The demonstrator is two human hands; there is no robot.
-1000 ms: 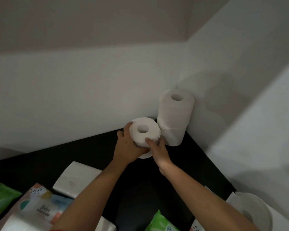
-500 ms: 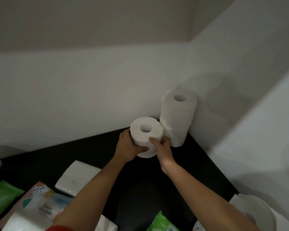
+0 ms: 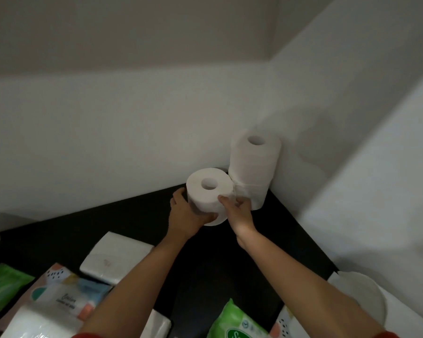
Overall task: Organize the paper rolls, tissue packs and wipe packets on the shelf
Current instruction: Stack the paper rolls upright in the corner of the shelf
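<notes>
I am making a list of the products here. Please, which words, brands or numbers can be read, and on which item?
Patterned tissue pack: dark script lettering, too blurred to read.
Green wipe packet: white logo, cut off and blurred, not readable.
Left green wipe packet: no readable text.
Paper rolls and white tissue pack: no print.

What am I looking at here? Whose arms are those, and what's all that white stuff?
A camera sits on a person's head, looking down, so you see what that person sees. The two arms belong to them. The left hand and the right hand together hold a white paper roll, standing upright, each hand on one side of it. Right beside it, in the corner of the walls, is a stack of paper rolls that reaches higher. Everything rests on a black shelf. Nearer to you lie a white tissue pack, a colourful tissue pack and a green wipe packet. At the right edge lies one more paper roll. The person is tidying it all.
</notes>
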